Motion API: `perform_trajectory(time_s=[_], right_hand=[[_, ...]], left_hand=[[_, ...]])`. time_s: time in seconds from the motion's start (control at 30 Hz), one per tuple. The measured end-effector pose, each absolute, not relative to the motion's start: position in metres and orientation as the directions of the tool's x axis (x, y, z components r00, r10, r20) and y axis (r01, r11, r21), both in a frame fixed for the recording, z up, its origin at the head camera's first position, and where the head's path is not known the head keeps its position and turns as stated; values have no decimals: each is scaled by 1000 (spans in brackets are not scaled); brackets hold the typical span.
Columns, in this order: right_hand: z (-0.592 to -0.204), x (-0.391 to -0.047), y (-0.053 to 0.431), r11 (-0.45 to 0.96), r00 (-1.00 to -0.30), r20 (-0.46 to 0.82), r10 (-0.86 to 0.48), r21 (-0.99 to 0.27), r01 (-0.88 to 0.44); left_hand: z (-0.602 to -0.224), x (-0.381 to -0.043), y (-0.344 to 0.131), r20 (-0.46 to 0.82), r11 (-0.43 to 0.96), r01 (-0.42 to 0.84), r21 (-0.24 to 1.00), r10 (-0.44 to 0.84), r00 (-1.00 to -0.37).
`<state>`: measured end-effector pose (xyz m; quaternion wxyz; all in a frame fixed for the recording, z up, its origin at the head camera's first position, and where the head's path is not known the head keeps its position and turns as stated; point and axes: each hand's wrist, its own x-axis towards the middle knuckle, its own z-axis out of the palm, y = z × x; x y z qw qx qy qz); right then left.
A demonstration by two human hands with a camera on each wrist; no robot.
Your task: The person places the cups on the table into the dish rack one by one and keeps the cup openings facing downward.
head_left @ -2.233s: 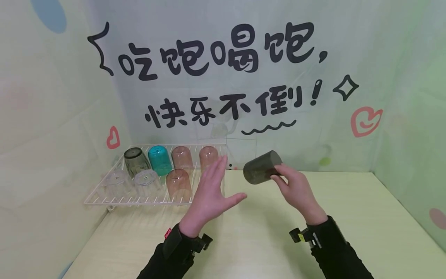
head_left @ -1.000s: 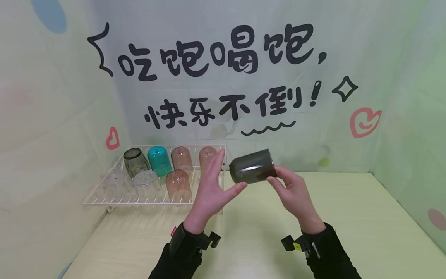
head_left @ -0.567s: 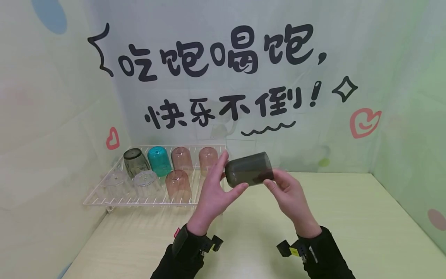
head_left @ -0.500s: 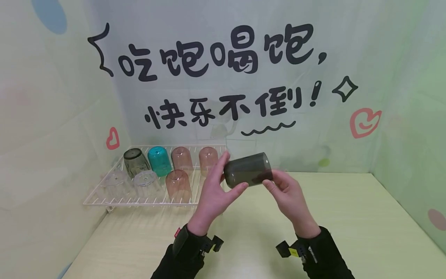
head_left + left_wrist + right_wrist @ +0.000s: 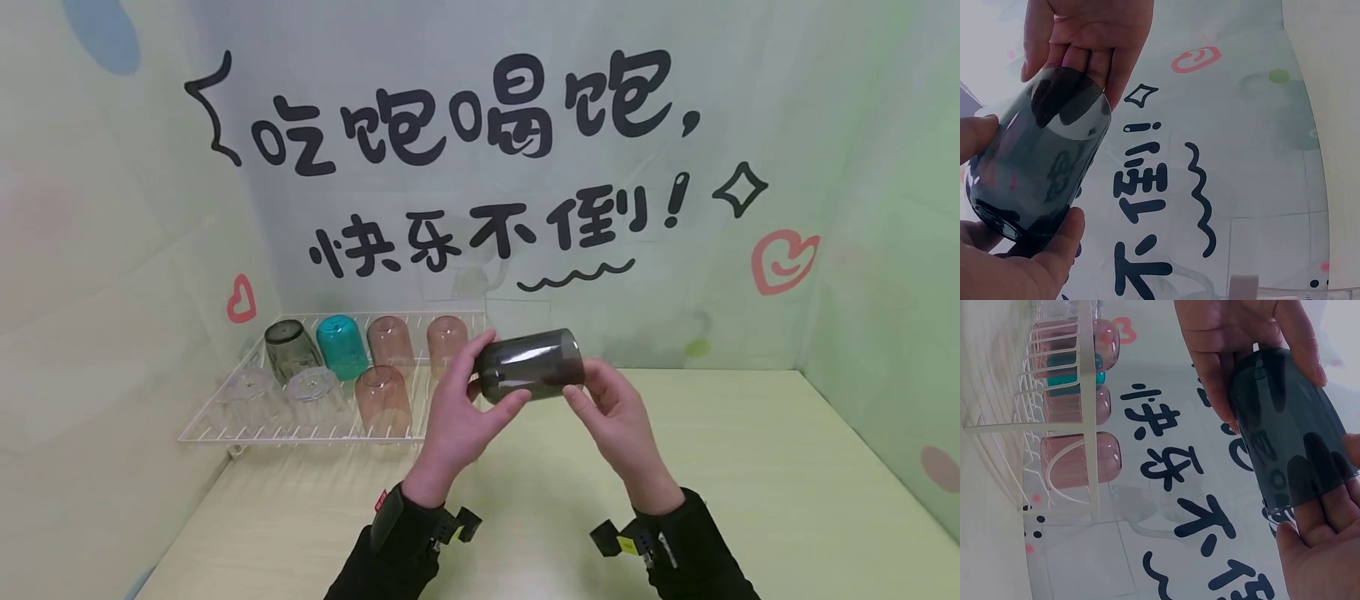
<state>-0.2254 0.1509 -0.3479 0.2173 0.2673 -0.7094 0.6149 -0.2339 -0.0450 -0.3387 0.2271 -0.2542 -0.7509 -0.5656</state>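
A dark grey see-through tumbler (image 5: 531,363) lies on its side in mid-air above the table, its base toward the left. My left hand (image 5: 463,417) holds the base end, thumb below and fingers behind. At the rim end my right hand (image 5: 617,417) pinches the wall, its thumb in front. In the left wrist view, fingers of the right hand (image 5: 1094,37) show through the mouth of the tumbler (image 5: 1047,150). The right wrist view shows the left hand (image 5: 1235,337) around the base of the tumbler (image 5: 1291,431).
Left of the hands stands a white wire rack (image 5: 300,439) bearing several upside-down tumblers: dark green (image 5: 292,354), teal (image 5: 343,348), pink (image 5: 384,404) and clear (image 5: 315,396). The pale table (image 5: 712,467) meets a printed backdrop (image 5: 675,292) behind and at both sides.
The tumbler and right hand have moved left and turned, so the base now points left. My left hand shifted slightly right and has taken hold of the base end.
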Motion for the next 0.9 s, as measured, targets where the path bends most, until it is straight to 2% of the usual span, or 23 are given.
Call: perform_trajectory(time_s=[0.2, 0.6, 0.9], right_hand=[[-344, -225, 157, 111, -755, 638, -151, -748, -654], [-323, -209, 167, 246, -729, 592, -345, -692, -678], [-345, -227, 188, 341, -733, 564, -381, -651, -678]], left_hand=[[-335, -235, -52, 625, 270, 634, 725, 130, -770], [-329, -234, -62, 607, 307, 608, 732, 112, -787], [-323, -235, -71, 603, 387, 593, 706, 111, -790]])
